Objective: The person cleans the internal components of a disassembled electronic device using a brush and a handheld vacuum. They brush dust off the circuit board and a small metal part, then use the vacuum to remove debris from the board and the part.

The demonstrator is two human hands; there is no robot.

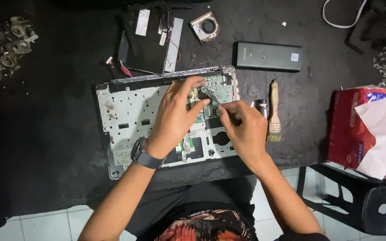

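My left hand [175, 114], with a dark watch on the wrist, lies spread and unclenched across the opened silver-grey laptop chassis [126, 111], fingertips pressing on the green circuit board [217, 91] in its upper right corner; it grips nothing. My right hand [243, 129] is pinched closed around a thin dark tool [211, 96], and I see its tip meeting the green board just beside my left fingers. What kind of tool it is I cannot tell.

The chassis sits inner side up on the black work table [50, 147], near the front edge, straight ahead of me. Just right of my right hand lie a small dark cylinder [260, 106] and a wooden-handled paintbrush [273, 114]. Beyond them rests a long dark rectangular battery pack [268, 56]. Behind the chassis are a black flat panel with white labels [146, 40] and a small round cooling fan [205, 27]. Far right, a red tissue packet [358, 129] with a white sheet sticking out; far left, a heap of small metal parts [5, 44].
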